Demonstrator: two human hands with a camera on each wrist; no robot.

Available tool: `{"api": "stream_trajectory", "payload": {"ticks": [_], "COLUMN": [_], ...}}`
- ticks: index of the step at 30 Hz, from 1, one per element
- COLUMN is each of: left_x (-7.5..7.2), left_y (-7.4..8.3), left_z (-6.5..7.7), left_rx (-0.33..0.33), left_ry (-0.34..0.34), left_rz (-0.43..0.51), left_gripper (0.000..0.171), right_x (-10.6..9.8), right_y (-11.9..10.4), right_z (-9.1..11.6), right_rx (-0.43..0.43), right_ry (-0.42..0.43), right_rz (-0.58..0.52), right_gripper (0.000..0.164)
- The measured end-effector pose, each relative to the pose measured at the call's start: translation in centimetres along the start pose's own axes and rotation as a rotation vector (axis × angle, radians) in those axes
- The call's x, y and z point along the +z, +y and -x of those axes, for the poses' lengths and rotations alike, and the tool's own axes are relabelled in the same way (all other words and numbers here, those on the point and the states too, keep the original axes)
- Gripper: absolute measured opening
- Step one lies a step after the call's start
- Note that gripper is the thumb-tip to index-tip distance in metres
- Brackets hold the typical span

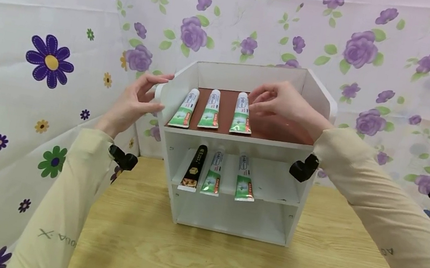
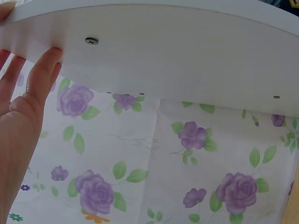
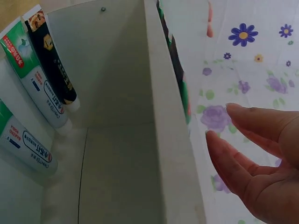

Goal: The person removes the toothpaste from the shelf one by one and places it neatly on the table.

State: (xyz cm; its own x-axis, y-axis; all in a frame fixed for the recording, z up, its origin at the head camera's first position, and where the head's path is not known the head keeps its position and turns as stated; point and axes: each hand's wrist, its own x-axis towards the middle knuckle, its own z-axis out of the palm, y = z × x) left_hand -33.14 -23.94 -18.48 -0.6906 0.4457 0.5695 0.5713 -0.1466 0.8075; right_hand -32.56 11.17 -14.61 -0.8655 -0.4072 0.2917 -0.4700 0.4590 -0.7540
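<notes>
My left hand (image 1: 136, 101) is at the left side panel of a small white shelf unit (image 1: 235, 138); in the left wrist view its fingertips touch the panel's outer face (image 2: 187, 51). On the brown top shelf lie three green-and-white toothpaste tubes, caps toward the back: a left one (image 1: 185, 108), a middle one (image 1: 211, 109) and a right one (image 1: 241, 114). My right hand (image 1: 280, 101) is over the top shelf, fingertips right beside the cap end of the right tube. In the right wrist view, a gap shows between its thumb and fingers (image 3: 229, 154), with nothing in it.
On the middle shelf lie a black toothpaste tube (image 1: 194, 168) and two green-and-white ones, one beside it (image 1: 214, 173) and one farther right (image 1: 247, 178). The unit stands on a wooden table (image 1: 196, 261), with flowered cloth (image 1: 248, 23) behind and to the left.
</notes>
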Motion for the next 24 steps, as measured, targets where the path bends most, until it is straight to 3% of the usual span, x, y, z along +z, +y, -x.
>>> {"api": "stream_trajectory", "payload": {"ticks": [5,12,24], "left_x": [0.0,0.1,0.2], "left_y": [-0.3,-0.4,-0.6], "left_z": [0.1,-0.2,0.0], "left_rx": [0.024,0.037,0.046], "left_ry": [-0.001,-0.005,0.011], "left_rz": [0.013,-0.083,-0.034], "left_gripper": [0.050,0.054,0.053], "right_x": [1.0,2.0,2.5], "right_y": [0.3,0.0,-0.9], "right_z": [-0.5,-1.2,-2.6], "right_rx": [0.056,0.121,0.234], "right_ry": [-0.065,-0.089,-0.122], "right_rz": [-0.039,0.008,0.037], "right_gripper": [0.033,0.036,0.041]}}
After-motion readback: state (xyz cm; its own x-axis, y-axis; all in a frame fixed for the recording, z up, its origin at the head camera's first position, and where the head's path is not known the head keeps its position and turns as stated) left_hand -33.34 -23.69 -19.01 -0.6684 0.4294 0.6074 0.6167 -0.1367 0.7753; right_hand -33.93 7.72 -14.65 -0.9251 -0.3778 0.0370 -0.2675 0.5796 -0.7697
